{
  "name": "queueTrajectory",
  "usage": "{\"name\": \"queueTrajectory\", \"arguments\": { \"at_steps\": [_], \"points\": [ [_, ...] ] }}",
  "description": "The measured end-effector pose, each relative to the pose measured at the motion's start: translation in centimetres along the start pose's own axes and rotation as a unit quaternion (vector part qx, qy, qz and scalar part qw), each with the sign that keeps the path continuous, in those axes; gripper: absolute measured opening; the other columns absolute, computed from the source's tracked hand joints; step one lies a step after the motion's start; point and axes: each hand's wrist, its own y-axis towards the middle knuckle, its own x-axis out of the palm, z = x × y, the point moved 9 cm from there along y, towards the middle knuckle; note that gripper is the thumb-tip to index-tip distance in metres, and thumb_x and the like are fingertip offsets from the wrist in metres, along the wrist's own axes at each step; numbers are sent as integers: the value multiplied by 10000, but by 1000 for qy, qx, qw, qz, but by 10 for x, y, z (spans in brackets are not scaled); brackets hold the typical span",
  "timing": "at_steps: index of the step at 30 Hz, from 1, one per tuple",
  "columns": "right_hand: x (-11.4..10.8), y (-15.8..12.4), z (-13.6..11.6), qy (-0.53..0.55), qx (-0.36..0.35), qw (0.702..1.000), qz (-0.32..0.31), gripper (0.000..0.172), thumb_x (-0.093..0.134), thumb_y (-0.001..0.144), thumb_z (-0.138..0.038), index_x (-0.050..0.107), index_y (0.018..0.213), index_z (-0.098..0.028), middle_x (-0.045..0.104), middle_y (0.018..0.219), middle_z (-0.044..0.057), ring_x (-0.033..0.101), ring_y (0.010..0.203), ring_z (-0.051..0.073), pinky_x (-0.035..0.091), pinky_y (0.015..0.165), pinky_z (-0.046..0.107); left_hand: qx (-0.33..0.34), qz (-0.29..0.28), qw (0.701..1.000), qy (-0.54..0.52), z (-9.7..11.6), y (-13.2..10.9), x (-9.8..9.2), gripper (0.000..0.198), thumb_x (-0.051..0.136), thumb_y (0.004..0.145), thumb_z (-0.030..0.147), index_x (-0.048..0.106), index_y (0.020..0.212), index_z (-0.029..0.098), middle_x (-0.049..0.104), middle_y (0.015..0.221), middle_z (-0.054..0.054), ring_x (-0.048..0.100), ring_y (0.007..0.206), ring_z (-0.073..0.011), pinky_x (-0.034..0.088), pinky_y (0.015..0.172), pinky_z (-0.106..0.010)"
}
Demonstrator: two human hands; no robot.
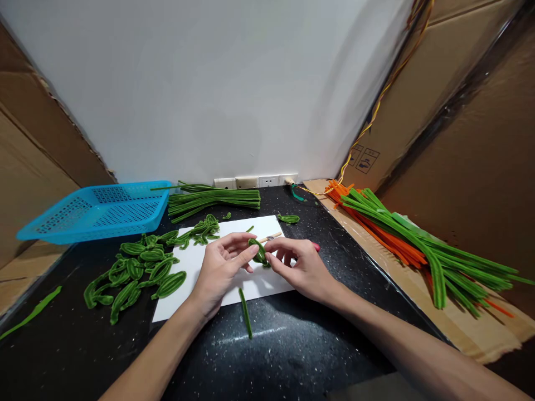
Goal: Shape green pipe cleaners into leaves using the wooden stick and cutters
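Over a white sheet (251, 295), both hands pinch a small green pipe cleaner leaf (261, 255) bent into a loop. My left hand (225, 260) grips its left side between thumb and fingers. On its right side, the fingertips of my right hand (300, 263) are closed. A thin wooden stick (272, 236) lies just behind the fingers, and a red object, mostly hidden, shows past my right hand. One short straight pipe cleaner (246, 314) lies at the sheet's front edge. Left of the sheet, several looped green leaves (136, 268) are piled, with more curled pieces (204, 227) on its back corner.
A blue perforated basket (104, 233) stands back left, beside a bundle of long green pipe cleaners (219, 199). On cardboard at right lie green stems (438, 262) and orange stems (388, 242). Wall sockets (268, 181) and a twisted yellow wire (378, 106) are behind.
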Motion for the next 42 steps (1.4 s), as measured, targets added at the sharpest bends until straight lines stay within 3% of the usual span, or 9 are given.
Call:
{"name": "queueTrajectory", "arguments": {
  "at_steps": [10, 18, 24, 28, 31, 34, 38, 42],
  "points": [
    [5, 2, 6, 20, 43, 999, -14, 70, 666, 887, -225, 717, 898, -178, 724, 785, 4, 493, 533, 87, 395, 497, 223, -11, -16, 1000, 2, -6, 2, 0, 303, 897, 760, 316, 817, 995, 143, 761, 853, -72, 671, 688, -147, 589, 601, -234],
    [3, 3, 10, 22, 51, 998, 3, 88, 688, 869, -240, 732, 906, -173, 719, 771, 7, 484, 525, 84, 385, 494, 227, -17, -19, 1000, -11, -5, 1, 3, 295, 892, 770, 314, 815, 989, 133, 756, 879, -67, 672, 733, -142, 603, 609, -214],
    [2, 3, 13, 49, 60, 997, 13, 132, 714, 877, -290, 765, 910, -173, 733, 757, 25, 553, 562, 111, 414, 500, 235, -16, -4, 1000, -18, -6, 3, 1, 305, 906, 754, 307, 808, 980, 127, 773, 961, -83, 688, 710, -138, 614, 605, -231],
    [5, 3, 19, 115, 89, 989, -7, 211, 700, 943, -366, 752, 1025, -178, 713, 731, 14, 589, 551, 115, 452, 505, 236, -15, 25, 998, -47, -7, 4, -7, 339, 924, 742, 310, 799, 995, 122, 763, 953, -69, 710, 702, -131, 633, 641, -232],
    [7, 3, 20, 139, 102, 985, -19, 279, 744, 931, -371, 718, 1140, -187, 752, 837, 35, 644, 598, 121, 496, 526, 232, -21, 66, 995, -73, -9, 4, -16, 390, 943, 727, 305, 784, 1030, 116, 749, 934, -50, 724, 687, -117, 647, 702, -234],
    [3, 3, 16, 124, 80, 989, 2, 283, 786, 893, -323, 723, 1135, -191, 762, 897, 51, 681, 681, 139, 524, 542, 231, -27, 76, 992, -92, -9, 4, -18, 429, 941, 729, 307, 766, 1067, 110, 753, 946, -56, 724, 688, -114, 652, 736, -248],
    [-4, 3, 14, 145, 67, 986, 43, 208, 800, 882, -315, 746, 1035, -186, 745, 858, 40, 645, 625, 118, 503, 504, 223, 5, 69, 996, -49, -1, 3, -16, 401, 902, 776, 327, 759, 1090, 123, 749, 1090, -92, 723, 863, -162, 640, 745, -257],
    [-9, 5, 20, 192, 83, 976, 60, 223, 824, 876, -366, 746, 962, -175, 729, 768, 26, 610, 536, 103, 475, 455, 219, 89, 9, 995, 45, 14, 1, -2, 357, 865, 809, 272, 757, 1133, 167, 734, 1257, -106, 701, 1091, -224, 611, 904, -310]
  ]
}}
